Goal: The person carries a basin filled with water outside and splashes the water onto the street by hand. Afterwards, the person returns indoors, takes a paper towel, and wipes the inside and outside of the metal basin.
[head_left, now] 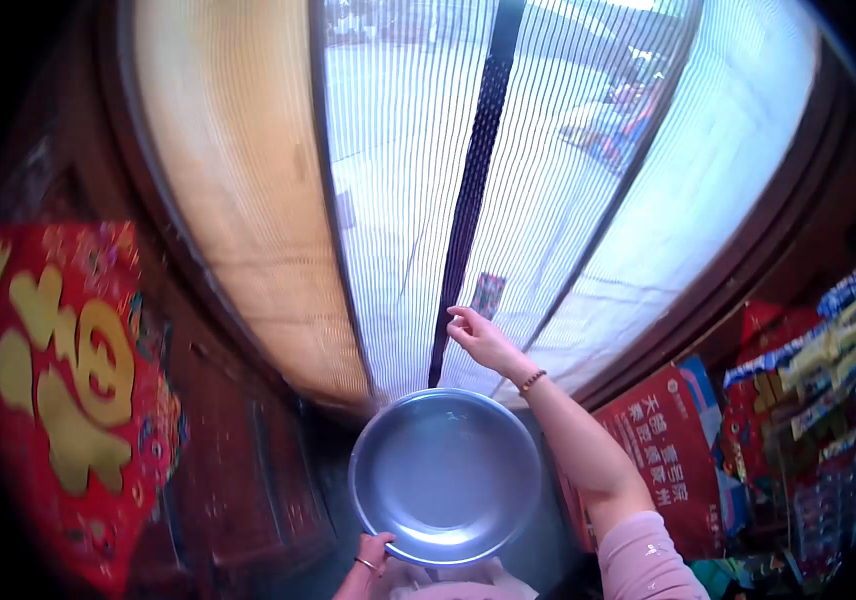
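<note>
A round, shiny metal basin (445,475) is held in front of my body, with its inside facing up and nothing visible in it. My left hand (376,548) grips the rim at the lower left, a thin bracelet on the wrist. Ahead hangs a striped, see-through door curtain (398,220) with a dark strip (468,200) down its middle. My right hand (483,338) reaches out to that strip, fingers bent and closed at its edge; the exact grip is partly hidden. A beaded bracelet (531,380) circles the right wrist. Beside these fingers, a small patterned tag (488,295) shows against the curtain.
Dark wooden door panels (238,480) stand on the left, bearing a red and gold decoration (68,400). To the right are a red bag with white characters (658,450) and hanging colourful packets (828,360). Bright ground shows through the curtain.
</note>
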